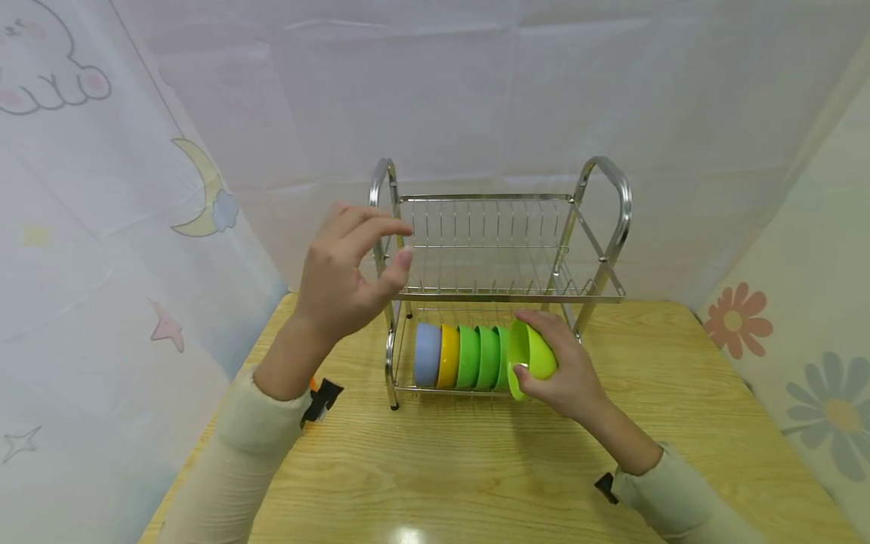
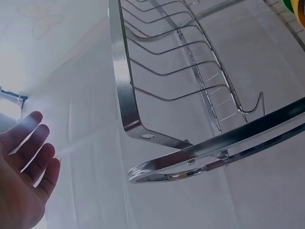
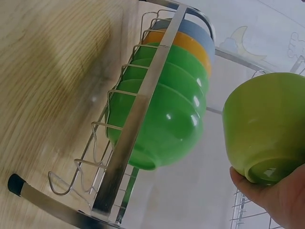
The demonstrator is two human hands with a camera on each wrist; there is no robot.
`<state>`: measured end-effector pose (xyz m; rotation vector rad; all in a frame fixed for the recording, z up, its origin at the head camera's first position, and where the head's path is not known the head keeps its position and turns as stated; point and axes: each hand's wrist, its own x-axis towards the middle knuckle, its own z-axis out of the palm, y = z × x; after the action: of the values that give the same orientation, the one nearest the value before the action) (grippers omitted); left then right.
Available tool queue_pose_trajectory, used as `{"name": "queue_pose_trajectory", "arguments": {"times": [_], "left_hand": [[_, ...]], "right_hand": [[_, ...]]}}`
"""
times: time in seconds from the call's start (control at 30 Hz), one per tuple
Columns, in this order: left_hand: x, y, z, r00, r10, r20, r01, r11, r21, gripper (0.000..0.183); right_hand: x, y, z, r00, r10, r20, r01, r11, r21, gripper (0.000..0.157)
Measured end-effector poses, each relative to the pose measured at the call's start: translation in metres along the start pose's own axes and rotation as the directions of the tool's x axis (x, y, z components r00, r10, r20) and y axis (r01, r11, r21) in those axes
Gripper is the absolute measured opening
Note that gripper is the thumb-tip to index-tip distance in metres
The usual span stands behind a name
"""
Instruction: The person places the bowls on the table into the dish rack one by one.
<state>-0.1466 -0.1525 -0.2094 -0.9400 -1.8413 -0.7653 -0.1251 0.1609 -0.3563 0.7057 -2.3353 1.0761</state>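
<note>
My right hand (image 1: 564, 366) grips a lime-green bowl (image 1: 541, 355), thumb at the rim and fingers round its side. In the right wrist view the same bowl (image 3: 267, 124) appears apart from the row of bowls. That row stands on edge on the lower tier of a metal dish rack (image 1: 445, 297): a blue bowl (image 1: 427, 355), a yellow-orange bowl (image 1: 448, 357) and several green bowls (image 1: 469, 357). My left hand (image 1: 347, 272) hovers before the rack's left upright, holding nothing, fingers loosely bent. In the left wrist view that hand (image 2: 26, 176) is beside the rack's upper frame (image 2: 126, 95).
The rack's upper tier (image 1: 485, 245) holds no bowls. It stands on a wooden table (image 1: 408, 461) near the back edge. Printed cloth (image 1: 455, 98) hangs behind and on both sides. Dark clips (image 1: 322, 400) sit at my sleeve cuffs.
</note>
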Motion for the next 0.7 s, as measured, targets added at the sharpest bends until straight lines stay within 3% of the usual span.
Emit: {"name": "queue_pose_trajectory", "arguments": {"times": [0.33,0.47,0.53,0.6,0.7], "left_hand": [[0.030,-0.028,0.008,0.999,-0.040,0.006,0.038,0.983,0.177,0.033],[0.042,-0.037,0.010,0.989,-0.140,0.047,0.127,0.968,0.215,0.031],[0.048,-0.041,0.010,0.972,-0.217,0.092,0.189,0.951,0.246,0.033],[0.054,-0.045,0.010,0.944,-0.298,0.139,0.252,0.927,0.277,0.036],[0.061,-0.049,0.011,0.887,-0.411,0.210,0.336,0.887,0.315,0.041]], "right_hand": [[0.002,0.011,0.004,0.998,0.043,0.044,-0.041,0.998,-0.053,0.074],[0.002,0.016,0.004,0.997,0.053,0.059,-0.050,0.997,-0.056,0.074],[0.003,0.017,0.004,0.996,0.056,0.064,-0.052,0.997,-0.063,0.074],[0.003,0.018,0.004,0.996,0.062,0.071,-0.057,0.996,-0.070,0.075],[0.003,0.019,0.003,0.994,0.070,0.084,-0.063,0.995,-0.082,0.075]]}}
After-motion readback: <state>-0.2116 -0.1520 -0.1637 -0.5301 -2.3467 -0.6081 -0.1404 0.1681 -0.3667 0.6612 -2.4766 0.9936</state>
